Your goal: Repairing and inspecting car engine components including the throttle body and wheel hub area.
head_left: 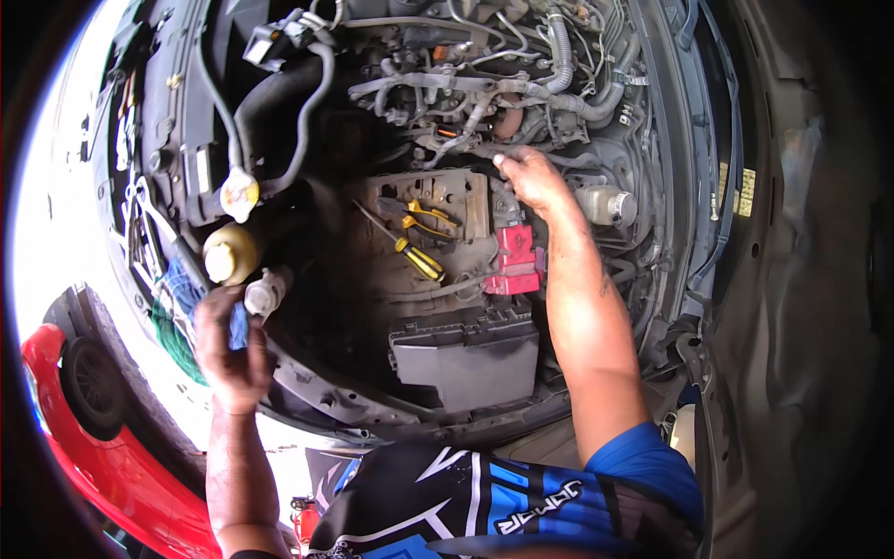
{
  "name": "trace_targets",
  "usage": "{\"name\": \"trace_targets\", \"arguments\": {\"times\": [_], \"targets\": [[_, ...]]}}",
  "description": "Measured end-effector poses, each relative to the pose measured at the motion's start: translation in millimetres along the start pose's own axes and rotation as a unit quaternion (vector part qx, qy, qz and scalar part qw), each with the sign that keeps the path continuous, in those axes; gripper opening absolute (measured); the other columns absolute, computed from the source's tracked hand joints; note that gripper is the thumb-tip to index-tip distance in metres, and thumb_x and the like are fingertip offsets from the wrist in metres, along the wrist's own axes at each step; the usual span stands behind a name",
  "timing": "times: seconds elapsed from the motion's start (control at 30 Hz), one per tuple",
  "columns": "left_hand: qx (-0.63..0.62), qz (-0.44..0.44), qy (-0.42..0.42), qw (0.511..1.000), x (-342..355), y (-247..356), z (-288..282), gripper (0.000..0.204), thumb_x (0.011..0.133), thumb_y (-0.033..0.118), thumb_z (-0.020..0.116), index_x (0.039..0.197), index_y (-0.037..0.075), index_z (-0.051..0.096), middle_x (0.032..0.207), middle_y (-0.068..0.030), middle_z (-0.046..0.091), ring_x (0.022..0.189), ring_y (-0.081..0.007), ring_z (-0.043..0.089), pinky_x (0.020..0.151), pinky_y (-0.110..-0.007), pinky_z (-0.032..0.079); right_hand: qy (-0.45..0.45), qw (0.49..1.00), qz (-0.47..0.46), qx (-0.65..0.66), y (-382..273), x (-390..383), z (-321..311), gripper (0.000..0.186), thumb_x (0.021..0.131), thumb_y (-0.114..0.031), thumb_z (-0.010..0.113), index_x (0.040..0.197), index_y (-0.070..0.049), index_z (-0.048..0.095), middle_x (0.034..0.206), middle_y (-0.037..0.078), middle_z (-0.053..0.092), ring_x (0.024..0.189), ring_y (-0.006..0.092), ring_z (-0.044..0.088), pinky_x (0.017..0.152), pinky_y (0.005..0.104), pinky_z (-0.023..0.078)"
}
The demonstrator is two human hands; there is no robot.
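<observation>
My right hand (533, 179) reaches into the engine bay with its fingers curled closed among the hoses and wiring. Its thumb lies near a grey hose, and what the fingertips grip is hidden. My left hand (231, 349), somewhat blurred, hovers at the front edge of the bay with thumb and fingers apart. Close to it are a yellowish reservoir (229, 255), a whitish capped neck (264, 294) and a blue cloth (177, 285). On the metal tray (377, 252) between my hands rest a yellow-and-black screwdriver (419, 260) and yellow-handled pliers (430, 222).
A red cover (517, 259) sits beside my right forearm. Nearer stands a black box (466, 363). Several wrenches (149, 228) lie along the front edge by a green cloth (175, 337). A fluid reservoir (607, 206) is right of my right hand. A red car (121, 475) stands at left.
</observation>
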State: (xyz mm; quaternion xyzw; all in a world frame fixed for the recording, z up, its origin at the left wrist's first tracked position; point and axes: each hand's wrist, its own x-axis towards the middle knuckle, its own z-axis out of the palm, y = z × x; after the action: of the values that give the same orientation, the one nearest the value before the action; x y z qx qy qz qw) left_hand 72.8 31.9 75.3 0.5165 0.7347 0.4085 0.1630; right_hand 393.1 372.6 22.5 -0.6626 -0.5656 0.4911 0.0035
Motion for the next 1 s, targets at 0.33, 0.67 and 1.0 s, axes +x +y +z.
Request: {"name": "trace_targets", "arguments": {"times": [0.33,0.67,1.0], "targets": [[0.229,-0.147,0.045,0.961,-69.3,-84.8,-38.1,0.060,0.076,0.028,0.074,0.127,0.004,0.055,0.136,-0.0207,0.045,0.131,-0.0403,0.035,0.110,-0.050,0.029,0.027,0.910,-0.370,-0.183,-61.5,-144.9,132.8,0.027,0.083,-0.017,0.073,0.100,0.001,0.063,0.092,0.014,0.062,0.078,0.0246,0.064,0.071,0.0344,0.053],[0.235,-0.100,-0.111,0.961,-87.0,-75.0,-70.8,0.019,0.082,0.021,0.063,0.099,0.013,0.064,0.126,-0.0082,0.055,0.136,-0.0337,0.036,0.102,-0.075,0.016,-0.186,0.823,-0.450,-0.294,-88.3,-260.5,269.4,0.034,0.080,-0.020,0.070,0.105,0.001,0.059,0.097,0.016,0.059,0.096,0.0359,0.057,0.085,0.0434,0.048],[0.216,-0.118,-0.121,0.962,-73.6,-68.9,-75.7,0.024,0.082,0.019,0.059,0.104,0.010,0.064,0.120,-0.0105,0.054,0.128,-0.0304,0.042,0.107,-0.072,0.016,-0.182,0.949,-0.248,-0.072,-57.7,-282.3,272.0,0.027,0.092,-0.022,0.064,0.108,-0.001,0.061,0.089,0.004,0.063,0.079,0.0090,0.058,0.069,0.0252,0.049]]}}
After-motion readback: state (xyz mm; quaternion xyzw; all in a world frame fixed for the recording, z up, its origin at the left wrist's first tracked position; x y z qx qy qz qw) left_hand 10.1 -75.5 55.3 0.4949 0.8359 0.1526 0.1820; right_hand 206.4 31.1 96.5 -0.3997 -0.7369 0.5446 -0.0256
